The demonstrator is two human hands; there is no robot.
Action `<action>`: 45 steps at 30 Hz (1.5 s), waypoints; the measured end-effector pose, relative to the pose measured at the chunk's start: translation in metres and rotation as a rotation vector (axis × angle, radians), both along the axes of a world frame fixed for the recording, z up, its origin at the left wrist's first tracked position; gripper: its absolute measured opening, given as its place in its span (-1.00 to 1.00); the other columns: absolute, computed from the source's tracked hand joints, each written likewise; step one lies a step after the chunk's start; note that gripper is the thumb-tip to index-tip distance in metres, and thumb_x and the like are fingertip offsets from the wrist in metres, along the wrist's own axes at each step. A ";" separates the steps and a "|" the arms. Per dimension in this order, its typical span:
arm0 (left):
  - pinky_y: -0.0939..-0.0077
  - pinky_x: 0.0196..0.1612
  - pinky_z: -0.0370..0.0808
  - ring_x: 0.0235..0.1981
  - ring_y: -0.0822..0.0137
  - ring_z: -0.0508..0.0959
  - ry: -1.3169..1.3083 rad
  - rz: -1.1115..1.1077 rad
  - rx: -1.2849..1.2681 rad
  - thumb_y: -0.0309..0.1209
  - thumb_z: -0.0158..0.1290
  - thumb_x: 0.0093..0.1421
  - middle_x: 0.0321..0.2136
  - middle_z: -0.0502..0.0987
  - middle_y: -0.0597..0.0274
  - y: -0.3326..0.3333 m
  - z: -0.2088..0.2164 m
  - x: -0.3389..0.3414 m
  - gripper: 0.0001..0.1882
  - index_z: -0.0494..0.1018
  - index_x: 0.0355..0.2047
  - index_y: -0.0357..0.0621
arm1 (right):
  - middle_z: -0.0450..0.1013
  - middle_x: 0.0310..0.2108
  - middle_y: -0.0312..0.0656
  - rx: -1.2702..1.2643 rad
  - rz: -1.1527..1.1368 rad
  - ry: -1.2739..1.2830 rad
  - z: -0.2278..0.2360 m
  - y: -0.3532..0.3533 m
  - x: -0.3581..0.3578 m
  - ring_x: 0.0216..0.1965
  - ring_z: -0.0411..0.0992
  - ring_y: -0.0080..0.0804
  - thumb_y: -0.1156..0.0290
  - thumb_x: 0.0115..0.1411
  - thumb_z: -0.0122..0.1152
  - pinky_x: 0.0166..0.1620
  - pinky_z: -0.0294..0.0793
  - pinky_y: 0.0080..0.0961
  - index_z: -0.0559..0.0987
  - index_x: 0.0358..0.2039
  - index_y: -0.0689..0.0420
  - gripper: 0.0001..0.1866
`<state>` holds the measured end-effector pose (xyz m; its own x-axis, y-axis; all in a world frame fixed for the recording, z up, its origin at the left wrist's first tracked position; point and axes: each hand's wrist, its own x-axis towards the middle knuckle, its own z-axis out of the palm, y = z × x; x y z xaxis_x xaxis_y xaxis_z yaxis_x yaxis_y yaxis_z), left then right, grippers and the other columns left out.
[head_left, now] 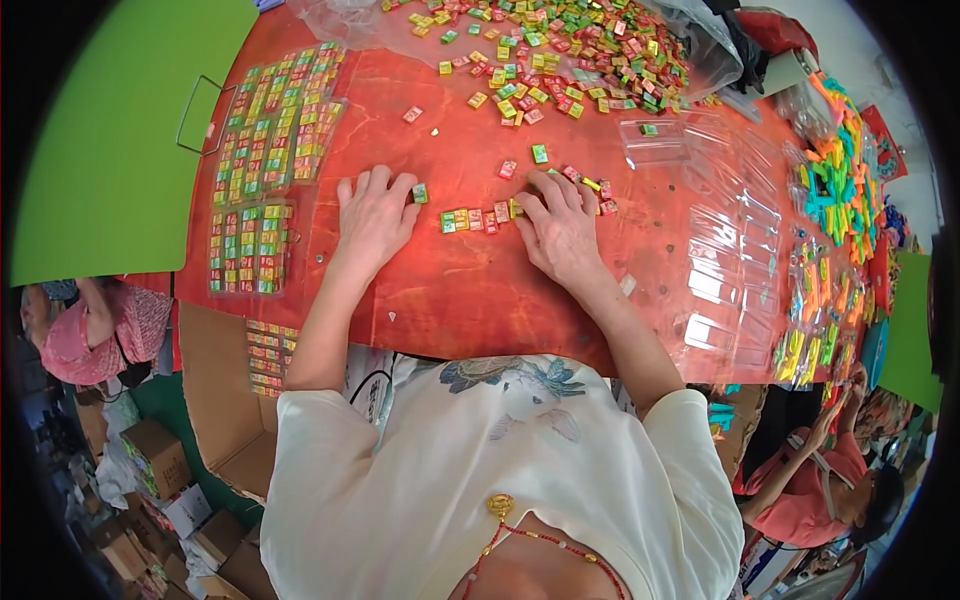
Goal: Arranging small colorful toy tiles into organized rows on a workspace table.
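Over the red table, my left hand [378,218] has its fingers bent, with thumb and forefinger at a small green box [420,193]. To the right, my right hand [562,228] curls over the end of a short row of small candy-like boxes [475,219] in green, yellow and red. Its thumb and forefinger close on a yellow-green box [515,208] in that row. More boxes partly show past its fingers, among them a red box [571,173]. Just beyond the row lie a loose red box [508,169] and a green box [540,154].
A large pile of small boxes [600,50] covers the far side. Filled clear trays [250,248] stand at left, clear plastic trays [715,270] at right. Bright plastic pieces [840,190] heap at far right. A cardboard carton [215,400] sits below the left edge. People are on both sides.
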<state>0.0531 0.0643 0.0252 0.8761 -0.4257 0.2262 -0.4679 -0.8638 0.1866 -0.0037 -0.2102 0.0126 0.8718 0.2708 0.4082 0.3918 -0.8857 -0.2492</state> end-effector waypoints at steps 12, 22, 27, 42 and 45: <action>-0.06 0.11 0.21 -0.07 0.12 0.43 0.005 0.087 0.013 -0.31 0.24 0.11 -0.21 0.41 0.18 0.014 0.001 -0.023 -0.68 0.50 -0.11 0.03 | 0.38 0.13 -0.14 -0.057 0.113 0.044 0.014 0.007 -0.027 0.21 0.31 -0.18 0.35 0.06 0.35 0.25 0.14 -0.03 0.54 -0.18 0.07 -0.70; -0.05 0.12 0.22 -0.06 0.12 0.42 0.004 0.180 0.010 -0.29 0.25 0.09 -0.20 0.41 0.18 0.037 0.004 -0.052 -0.66 0.51 -0.11 0.03 | 0.37 0.15 0.01 -0.010 0.460 -0.061 0.007 0.091 -0.010 0.22 0.29 -0.11 0.34 0.15 0.20 0.23 0.20 -0.01 0.59 -0.25 0.20 -0.78; -0.06 0.12 0.21 -0.06 0.12 0.41 -0.009 0.193 -0.008 -0.29 0.26 0.08 -0.18 0.40 0.18 0.043 0.002 -0.068 -0.66 0.52 -0.12 0.05 | 0.37 0.14 -0.04 -0.105 0.328 -0.029 0.010 0.086 0.019 0.22 0.28 -0.10 0.29 0.08 0.33 0.24 0.14 0.00 0.59 -0.18 0.15 -0.69; 0.04 0.08 0.19 -0.08 0.12 0.41 0.041 0.024 -0.037 -0.32 0.27 0.06 -0.19 0.40 0.16 0.003 0.005 -0.080 -0.65 0.53 -0.13 -0.03 | 0.38 0.14 -0.13 -0.019 -0.051 0.060 0.004 -0.023 -0.036 0.18 0.32 -0.14 0.35 0.08 0.35 0.23 0.17 -0.06 0.58 -0.01 0.06 -0.59; 0.05 0.09 0.19 -0.09 0.13 0.40 0.036 -0.031 -0.061 -0.32 0.26 0.07 -0.20 0.40 0.16 -0.011 0.005 -0.092 -0.66 0.52 -0.13 -0.03 | 0.42 0.06 -0.18 0.036 -0.118 0.106 0.003 -0.028 -0.043 0.10 0.36 -0.15 0.37 0.10 0.36 0.20 0.21 -0.10 0.59 -0.02 0.04 -0.61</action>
<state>-0.0393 0.0538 0.0305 0.8707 -0.4394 0.2211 -0.4866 -0.8353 0.2561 -0.0469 -0.2385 0.0159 0.9355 0.1508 0.3196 0.2554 -0.9136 -0.3163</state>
